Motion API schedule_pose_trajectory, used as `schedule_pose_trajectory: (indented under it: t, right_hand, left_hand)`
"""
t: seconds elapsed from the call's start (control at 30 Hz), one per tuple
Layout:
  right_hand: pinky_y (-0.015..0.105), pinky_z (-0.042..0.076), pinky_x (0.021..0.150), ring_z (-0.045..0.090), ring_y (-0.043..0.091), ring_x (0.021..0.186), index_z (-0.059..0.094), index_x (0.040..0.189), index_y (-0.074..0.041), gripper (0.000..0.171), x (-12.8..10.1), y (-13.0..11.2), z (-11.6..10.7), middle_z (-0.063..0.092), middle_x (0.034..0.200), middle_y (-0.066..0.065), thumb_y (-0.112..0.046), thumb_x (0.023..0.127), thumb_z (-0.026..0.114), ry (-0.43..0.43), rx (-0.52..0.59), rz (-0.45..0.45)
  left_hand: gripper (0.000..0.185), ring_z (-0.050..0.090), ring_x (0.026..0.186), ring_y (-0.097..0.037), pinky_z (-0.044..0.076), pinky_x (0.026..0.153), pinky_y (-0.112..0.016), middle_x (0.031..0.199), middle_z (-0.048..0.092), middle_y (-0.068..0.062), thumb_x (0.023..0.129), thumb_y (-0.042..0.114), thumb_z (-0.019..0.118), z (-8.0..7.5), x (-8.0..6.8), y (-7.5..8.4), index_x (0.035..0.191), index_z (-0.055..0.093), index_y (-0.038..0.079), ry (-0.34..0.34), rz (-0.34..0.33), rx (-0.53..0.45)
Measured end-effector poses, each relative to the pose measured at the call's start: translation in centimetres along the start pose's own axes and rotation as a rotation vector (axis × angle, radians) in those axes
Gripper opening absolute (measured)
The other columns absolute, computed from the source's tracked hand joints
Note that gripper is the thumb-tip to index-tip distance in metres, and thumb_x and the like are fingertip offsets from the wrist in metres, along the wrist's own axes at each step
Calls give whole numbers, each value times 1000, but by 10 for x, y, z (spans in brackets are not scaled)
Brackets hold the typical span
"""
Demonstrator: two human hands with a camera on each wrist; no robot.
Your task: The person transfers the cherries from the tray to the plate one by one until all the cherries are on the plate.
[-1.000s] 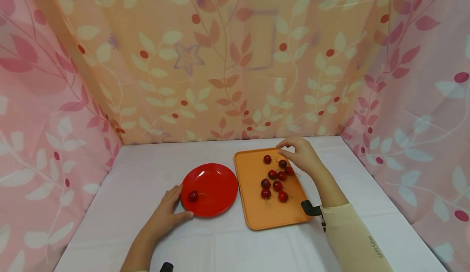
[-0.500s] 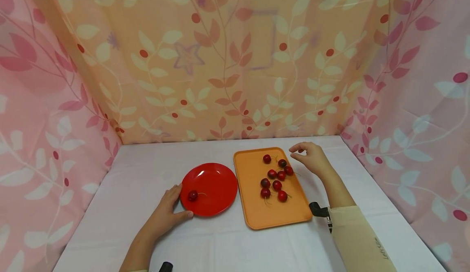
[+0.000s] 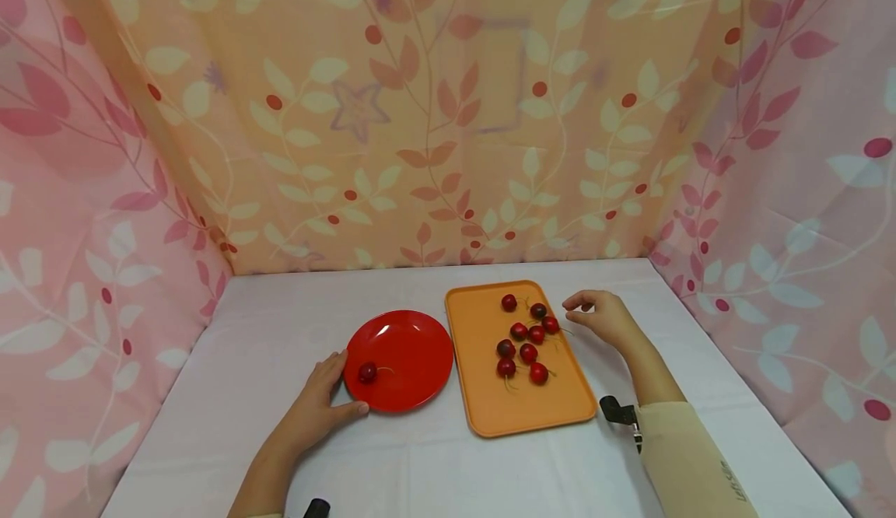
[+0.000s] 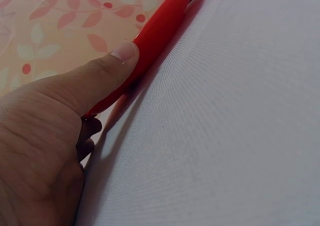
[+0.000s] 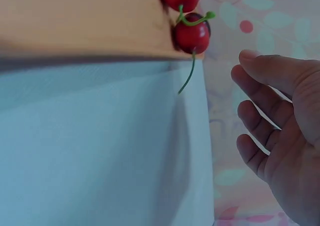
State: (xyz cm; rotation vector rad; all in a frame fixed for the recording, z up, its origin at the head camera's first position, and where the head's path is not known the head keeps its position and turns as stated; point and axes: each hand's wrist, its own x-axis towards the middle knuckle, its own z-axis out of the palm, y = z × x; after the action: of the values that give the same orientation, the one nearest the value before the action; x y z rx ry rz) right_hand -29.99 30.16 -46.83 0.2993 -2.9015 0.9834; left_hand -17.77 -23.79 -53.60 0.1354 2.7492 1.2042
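On the left, a round red plate (image 3: 416,362) carries a single cherry (image 3: 367,372) with its stem. My left hand (image 3: 318,405) holds the plate's near left edge, its fingers along the left side and its thumb at the front rim. In the left wrist view, the thumb of this hand (image 4: 95,76) lies against the red rim. Several dark red cherries (image 3: 528,353) lie in the orange tray (image 3: 490,409) beside the plate. Just right of the tray, my right hand (image 3: 605,320) hovers with loosely bent fingers and nothing in them, near a cherry (image 5: 192,36) at the tray's edge.
White cloth (image 3: 420,471) covers the table. A leaf-patterned curtain (image 3: 434,152) rises behind it, and pink patterned cloth (image 3: 84,269) hangs at the sides. The plate's right rim stands very close to the tray's left edge.
My right hand has drawn back from above the tray's far right corner, moving right and then toward me, off the tray. My left hand, the plate and the cherries have stayed put.
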Motion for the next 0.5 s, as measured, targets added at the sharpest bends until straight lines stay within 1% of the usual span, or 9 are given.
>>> schedule_pose_trajectory:
  t: [0.17,0.3,0.5]
  right_hand:
    - [41,44,87,58,30,103,77,108,-10,19,-3,12,4,73,105,8,-18,91,77,-42,-3,47]
    - [40,44,86,55,29,101,78,107,-11,18,-5,17,7,69,106,10,-21,91,77,-67,1,82]
    - [35,45,79,55,23,88,78,104,-10,15,-8,21,10,69,96,7,-18,91,77,-91,19,84]
  left_hand:
    - [115,6,158,-42,23,117,-69,171,20,-11,76,60,82,1,0,-1,165,22,21,0,4,1]
    - [114,6,157,-42,22,117,-69,171,20,-12,77,60,82,1,1,-1,165,22,20,-1,4,4]
    - [114,7,158,-41,21,118,-68,170,21,-11,77,60,82,1,0,0,165,22,21,1,6,13]
